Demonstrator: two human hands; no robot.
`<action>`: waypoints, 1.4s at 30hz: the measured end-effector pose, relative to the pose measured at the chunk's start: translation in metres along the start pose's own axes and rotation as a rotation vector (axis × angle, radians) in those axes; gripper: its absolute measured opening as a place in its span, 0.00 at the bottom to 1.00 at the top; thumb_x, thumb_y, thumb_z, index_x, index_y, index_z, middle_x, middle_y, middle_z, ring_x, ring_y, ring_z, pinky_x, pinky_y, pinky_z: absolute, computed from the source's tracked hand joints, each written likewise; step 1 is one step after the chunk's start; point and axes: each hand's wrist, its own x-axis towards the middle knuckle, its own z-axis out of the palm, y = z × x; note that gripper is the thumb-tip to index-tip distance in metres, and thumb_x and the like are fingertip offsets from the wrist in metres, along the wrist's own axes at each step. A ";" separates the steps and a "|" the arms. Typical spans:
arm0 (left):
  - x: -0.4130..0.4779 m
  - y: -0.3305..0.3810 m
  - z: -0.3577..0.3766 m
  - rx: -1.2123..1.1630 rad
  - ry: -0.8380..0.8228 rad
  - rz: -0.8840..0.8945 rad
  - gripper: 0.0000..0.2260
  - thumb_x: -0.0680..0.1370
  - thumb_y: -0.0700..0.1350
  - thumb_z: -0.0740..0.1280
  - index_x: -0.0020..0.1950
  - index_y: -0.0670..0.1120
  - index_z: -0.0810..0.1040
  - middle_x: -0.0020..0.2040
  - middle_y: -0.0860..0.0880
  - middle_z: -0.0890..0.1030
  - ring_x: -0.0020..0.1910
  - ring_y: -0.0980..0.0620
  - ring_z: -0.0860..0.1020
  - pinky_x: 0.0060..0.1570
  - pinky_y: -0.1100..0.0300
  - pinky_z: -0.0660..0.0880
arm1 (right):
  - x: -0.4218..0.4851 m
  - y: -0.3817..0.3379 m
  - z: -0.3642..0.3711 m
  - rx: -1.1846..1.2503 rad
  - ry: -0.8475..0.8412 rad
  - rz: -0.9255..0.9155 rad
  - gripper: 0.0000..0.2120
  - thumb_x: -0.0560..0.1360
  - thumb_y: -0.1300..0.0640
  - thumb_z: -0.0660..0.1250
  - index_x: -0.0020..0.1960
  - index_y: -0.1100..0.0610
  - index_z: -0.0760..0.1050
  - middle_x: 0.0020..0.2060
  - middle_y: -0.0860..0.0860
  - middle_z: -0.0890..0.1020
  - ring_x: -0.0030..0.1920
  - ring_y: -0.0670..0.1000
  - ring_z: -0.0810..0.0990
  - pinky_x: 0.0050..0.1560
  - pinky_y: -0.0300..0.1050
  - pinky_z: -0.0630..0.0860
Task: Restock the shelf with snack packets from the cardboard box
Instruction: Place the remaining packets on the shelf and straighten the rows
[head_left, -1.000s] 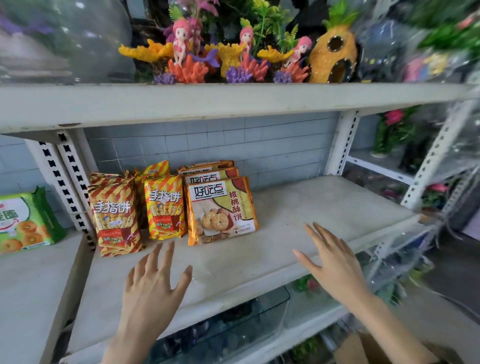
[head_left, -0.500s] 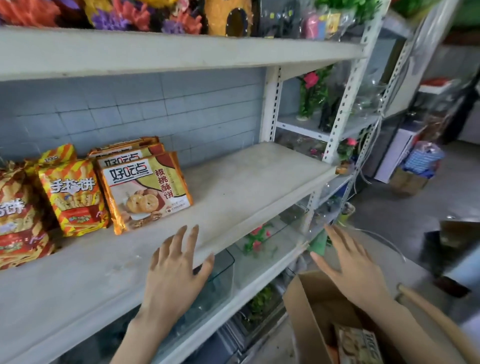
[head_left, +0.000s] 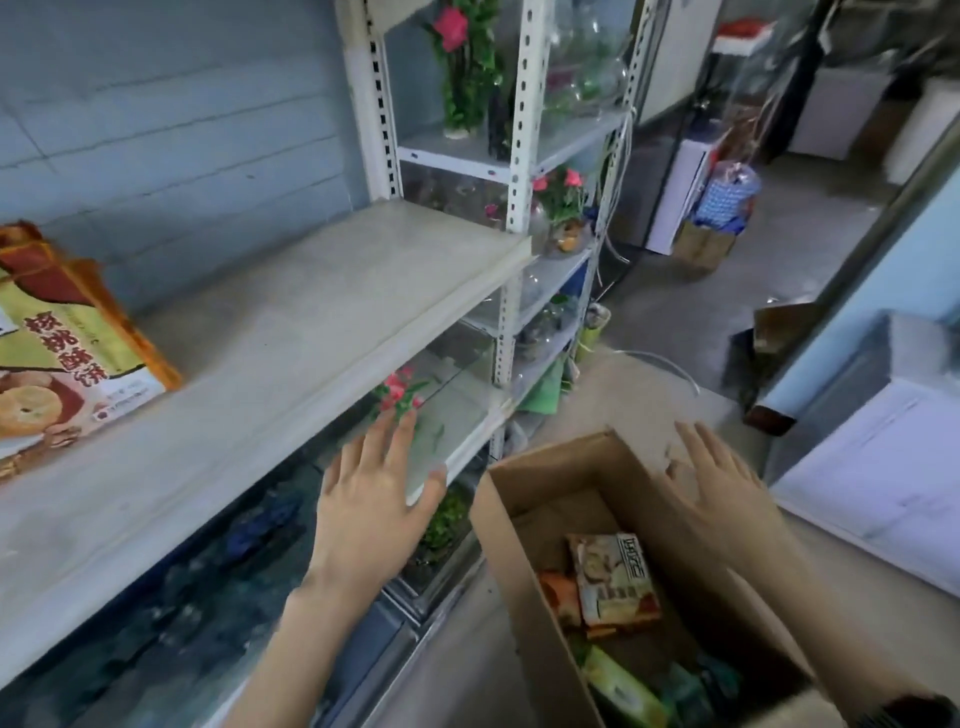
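An open cardboard box (head_left: 511, 551) stands on the floor at the lower right. Inside it lie several snack packets, among them a pale biscuit packet (head_left: 615, 579) and a green one (head_left: 621, 688). My right hand (head_left: 719, 486) hovers over the box's far right edge, fingers spread, holding nothing. My left hand (head_left: 374, 499) is spread flat in front of the white shelf board (head_left: 291, 332), left of the box, and holds nothing. An orange biscuit packet (head_left: 62, 353) leans at the shelf's left end.
White slotted uprights (head_left: 519, 156) carry a side shelf with artificial flowers (head_left: 460, 62) and glass bowls. Glass tanks (head_left: 457, 410) sit under the shelf board. A white cabinet (head_left: 883, 457) stands at the right; a bag and small box (head_left: 719, 218) lie across the floor.
The view has swung right and down from the stocked shelf toward the box. Both hands have come off the shelf; my right hand has moved over the box's opening.
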 end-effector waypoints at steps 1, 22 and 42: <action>0.003 0.007 0.008 -0.019 -0.003 0.021 0.30 0.77 0.61 0.54 0.76 0.49 0.61 0.74 0.48 0.65 0.70 0.44 0.66 0.66 0.48 0.65 | 0.000 0.010 0.003 0.006 -0.013 0.026 0.35 0.74 0.32 0.48 0.77 0.46 0.49 0.76 0.50 0.56 0.75 0.54 0.57 0.72 0.54 0.56; 0.144 0.070 0.198 -0.044 -0.592 0.452 0.28 0.80 0.60 0.52 0.78 0.51 0.52 0.77 0.48 0.58 0.74 0.47 0.59 0.71 0.48 0.59 | -0.031 0.081 0.132 0.129 -0.181 0.710 0.33 0.78 0.37 0.54 0.77 0.50 0.51 0.75 0.53 0.59 0.73 0.56 0.61 0.69 0.56 0.65; 0.186 0.127 0.419 -0.104 -1.092 0.509 0.25 0.81 0.56 0.57 0.77 0.54 0.55 0.75 0.48 0.61 0.72 0.46 0.62 0.67 0.50 0.63 | 0.018 0.126 0.311 0.526 -0.326 1.048 0.35 0.76 0.37 0.59 0.76 0.42 0.45 0.77 0.56 0.48 0.70 0.61 0.66 0.64 0.58 0.71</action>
